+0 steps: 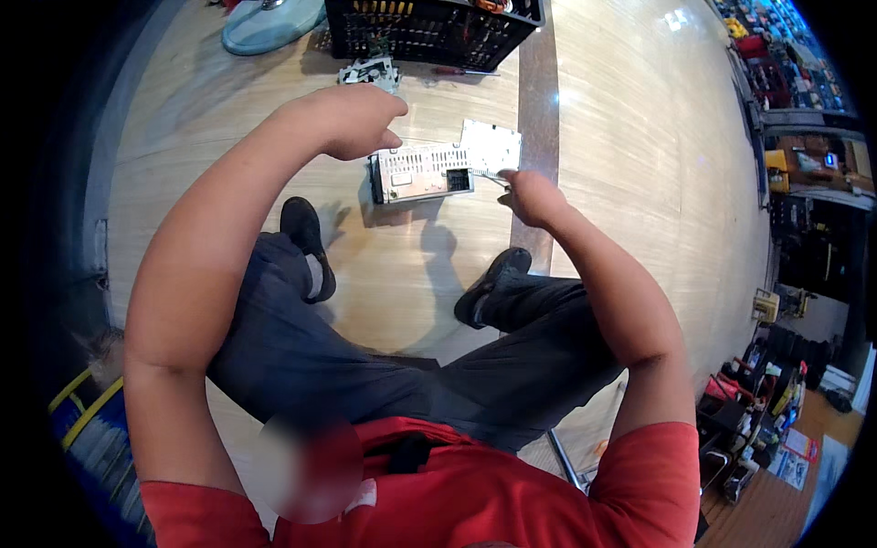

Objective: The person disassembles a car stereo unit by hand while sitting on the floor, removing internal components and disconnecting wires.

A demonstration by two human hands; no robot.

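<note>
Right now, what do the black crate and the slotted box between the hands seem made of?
Black crate: likely moulded plastic, dark and fairly dull, given its lattice wall. Slotted box: probably sheet metal, pale and silvery, given its rows of punched slots.

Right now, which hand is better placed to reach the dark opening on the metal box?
Probably the right hand: it is just off the right end of the metal box, where the dark opening sits. The left hand is near the opposite end.
</note>
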